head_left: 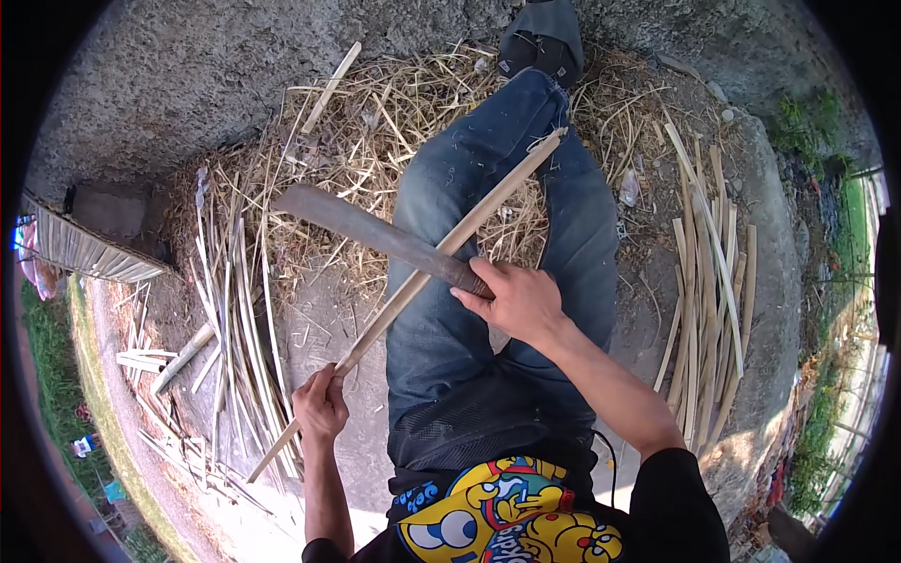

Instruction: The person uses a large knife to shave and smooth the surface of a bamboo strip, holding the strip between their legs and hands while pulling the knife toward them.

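My left hand is closed round the lower part of a long, pale bamboo strip. The strip slants up to the right across my jeans, its frayed far end near my lower legs. In my right hand is the dark handle of a machete, gripped in a closed fist. Its broad, dull blade points up to the left and crosses over the strip near my thighs. Whether the edge touches the strip I cannot tell.
Several split strips lie in a pile to my left, and another bundle lies to my right. Dry shavings cover the ground around my legs. A rough wall stands ahead, with a slatted wooden piece at the far left.
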`<state>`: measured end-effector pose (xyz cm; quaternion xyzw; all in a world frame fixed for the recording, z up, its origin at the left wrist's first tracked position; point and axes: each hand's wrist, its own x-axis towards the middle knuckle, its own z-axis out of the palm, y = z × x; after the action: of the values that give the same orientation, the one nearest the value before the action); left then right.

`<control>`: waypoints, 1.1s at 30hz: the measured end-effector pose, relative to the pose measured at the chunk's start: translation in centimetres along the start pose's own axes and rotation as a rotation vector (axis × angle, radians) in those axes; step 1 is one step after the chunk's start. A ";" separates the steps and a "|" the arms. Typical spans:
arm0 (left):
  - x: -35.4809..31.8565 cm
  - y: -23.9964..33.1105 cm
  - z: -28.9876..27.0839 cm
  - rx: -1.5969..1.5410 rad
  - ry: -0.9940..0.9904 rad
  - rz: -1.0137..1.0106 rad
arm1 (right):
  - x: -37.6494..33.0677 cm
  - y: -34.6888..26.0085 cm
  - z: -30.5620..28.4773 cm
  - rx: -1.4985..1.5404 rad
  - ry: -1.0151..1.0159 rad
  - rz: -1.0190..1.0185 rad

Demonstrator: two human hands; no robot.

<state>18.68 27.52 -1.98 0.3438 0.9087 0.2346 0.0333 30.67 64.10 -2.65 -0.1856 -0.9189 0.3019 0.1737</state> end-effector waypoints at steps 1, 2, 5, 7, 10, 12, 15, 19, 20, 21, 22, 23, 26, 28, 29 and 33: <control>-0.3 -0.2 -0.3 -0.007 0.046 0.023 | -0.1 -0.4 0.2 -0.087 -0.068 -0.033; -0.5 -0.6 -0.8 0.010 0.019 0.002 | 0.2 -0.4 0.1 -0.174 -0.221 -0.045; -1.7 -2.0 -2.3 -0.008 0.017 -0.018 | 2.5 2.4 -1.1 -0.142 0.089 0.128; -2.3 -2.5 -2.3 -0.029 -0.065 0.039 | 3.8 4.7 -2.1 0.023 0.156 0.351; -2.0 -3.4 -1.9 -0.011 -0.043 -0.024 | 3.8 6.1 -2.1 -0.025 0.175 0.299; -1.8 -3.5 -1.5 -0.001 0.008 0.007 | 2.8 5.6 -1.5 0.029 0.231 0.248; -1.9 -3.2 -1.1 0.017 0.037 0.012 | 1.0 3.9 -0.2 0.309 0.147 0.238; -2.7 -2.5 -0.8 0.002 0.033 -0.013 | -1.7 2.0 2.3 0.097 0.000 0.147; -2.9 -2.5 -0.8 -0.001 0.032 -0.009 | -2.2 2.1 2.8 0.071 0.031 0.088; -3.0 -2.4 -0.7 -0.009 0.059 0.024 | -2.7 2.3 3.2 0.094 0.101 0.051; -3.1 -2.5 -0.7 0.004 0.061 0.014 | -3.1 2.5 3.5 0.089 0.055 0.019; -3.3 -2.6 -0.6 0.018 0.058 0.000 | -3.4 2.8 3.6 0.059 0.019 0.013; -3.8 -3.9 -0.5 0.058 0.087 0.045 | -3.8 3.7 3.3 0.085 -0.001 -0.066; -4.7 -5.5 -0.7 0.114 0.116 0.064 | -3.2 4.2 2.5 -0.050 0.046 -0.041; -5.4 -6.4 -1.0 0.161 0.097 0.031 | -2.8 4.5 2.0 -0.197 0.094 -0.023; -8.2 -11.0 -2.6 0.266 0.188 0.089 | 0.5 5.9 0.4 0.129 0.287 0.364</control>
<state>17.64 14.04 -5.47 0.3617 0.9147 0.1446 -0.1080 31.48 68.50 -6.53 -0.3777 -0.8150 0.3566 0.2567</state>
